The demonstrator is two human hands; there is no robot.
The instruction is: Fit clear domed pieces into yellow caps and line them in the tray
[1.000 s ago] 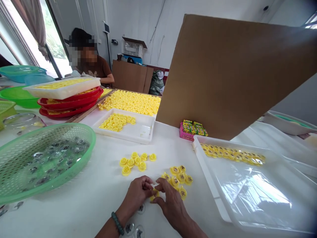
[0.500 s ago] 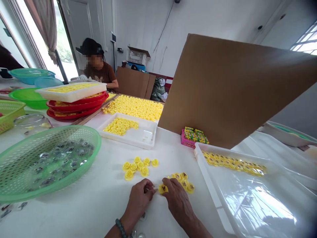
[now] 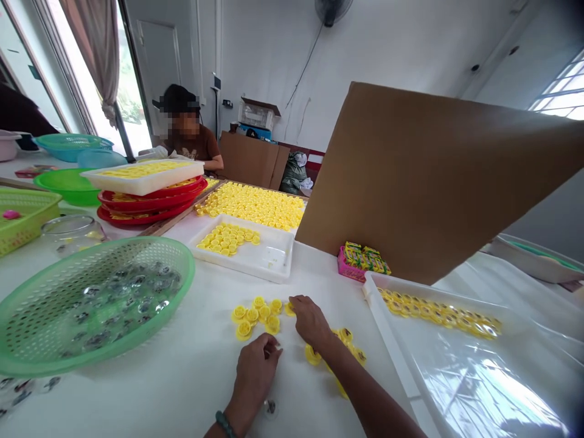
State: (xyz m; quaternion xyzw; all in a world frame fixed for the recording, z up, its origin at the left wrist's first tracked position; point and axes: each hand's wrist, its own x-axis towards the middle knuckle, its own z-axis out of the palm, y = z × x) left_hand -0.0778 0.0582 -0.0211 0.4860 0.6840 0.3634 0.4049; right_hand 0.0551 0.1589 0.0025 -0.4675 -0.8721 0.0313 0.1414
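Observation:
My right hand [image 3: 310, 321] reaches forward over the white table [image 3: 191, 377], fingers curled on a yellow cap at the right end of a small cluster of empty yellow caps [image 3: 255, 315]. My left hand [image 3: 255, 372] rests closed on the table nearer me, a beaded bracelet on its wrist; what its fingers pinch is hidden. Under my right forearm lies a second group of yellow caps with dark inserts [image 3: 349, 347]. A clear round piece [image 3: 271, 409] lies by my left wrist.
A green perforated basket [image 3: 86, 304] of clear round pieces sits left. White trays [image 3: 246, 246] [image 3: 456, 340] hold yellow caps. A cardboard sheet [image 3: 438, 182] leans at the right. Stacked red trays [image 3: 146, 194], a pink box [image 3: 360, 261] and another person [image 3: 189, 131] are farther back.
My right hand left the spot beside my left hand and stretched forward to the cluster of empty caps. The left hand stayed put. The camera tilted up slightly.

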